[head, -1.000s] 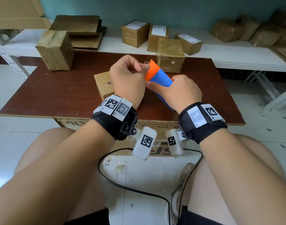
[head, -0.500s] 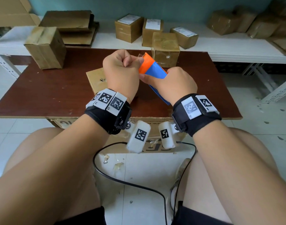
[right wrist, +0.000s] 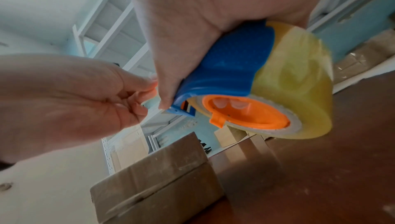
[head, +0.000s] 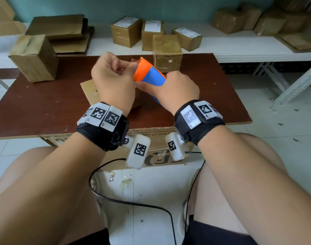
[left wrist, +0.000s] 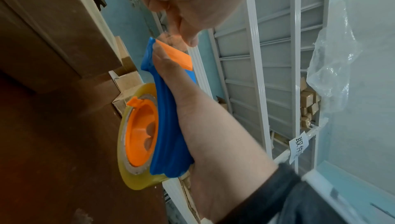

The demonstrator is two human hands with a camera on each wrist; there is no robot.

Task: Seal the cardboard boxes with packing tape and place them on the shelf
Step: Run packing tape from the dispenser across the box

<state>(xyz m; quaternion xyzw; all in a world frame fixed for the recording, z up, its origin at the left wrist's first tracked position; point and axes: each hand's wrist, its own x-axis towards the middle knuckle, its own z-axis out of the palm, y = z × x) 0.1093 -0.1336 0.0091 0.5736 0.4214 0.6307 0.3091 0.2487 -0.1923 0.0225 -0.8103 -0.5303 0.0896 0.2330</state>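
Observation:
A blue and orange tape dispenser (head: 151, 76) with a roll of clear yellowish tape (right wrist: 299, 82) is held up over the brown table (head: 36, 106). My right hand (head: 170, 89) grips its blue body, with fingers through the orange core (right wrist: 230, 104). My left hand (head: 116, 76) pinches the tape's loose end at the orange cutter tip (left wrist: 175, 55). A small cardboard box (head: 90, 91) lies on the table under my hands and is mostly hidden in the head view. The right wrist view shows the box (right wrist: 158, 182) with its flaps closed.
Two more boxes stand on the table, at the left (head: 34, 57) and at the back (head: 167, 50). The white shelf (head: 239, 48) behind holds labelled boxes (head: 126, 30), flattened cardboard (head: 59, 30) and wrapped parcels (head: 257, 18). A large carton (head: 156, 160) sits under the table.
Both hands stay on the dispenser, which has drifted slightly left and up. My left fingers have shifted a little at the orange tip. The boxes have not moved.

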